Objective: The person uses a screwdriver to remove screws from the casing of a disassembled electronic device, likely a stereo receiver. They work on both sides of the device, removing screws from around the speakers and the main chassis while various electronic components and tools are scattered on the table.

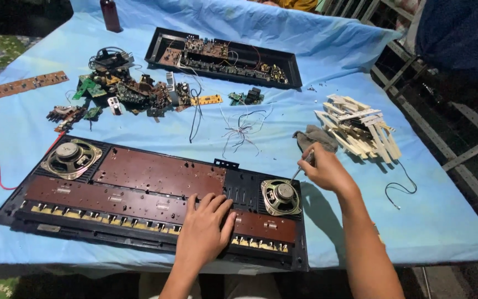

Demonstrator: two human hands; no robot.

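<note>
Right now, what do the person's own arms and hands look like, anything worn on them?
Both forearms are bare up to the bottom edge of the picture: no sleeves show. The left hand and right hand wear no gloves. No watch, bracelet or ring is visible on either. Arms are slim, with no markings or cables on them.

Opened keyboard chassis point(139, 194) lies at the table's point(443, 221) near edge, a speaker point(71, 158) at its left end, another point(280, 196) toward its right. Behind it: circuit-board heap point(128, 91) left, second chassis point(222, 58) centre-back, loose keys point(360, 127) right, cloth point(313, 138) between.
</note>
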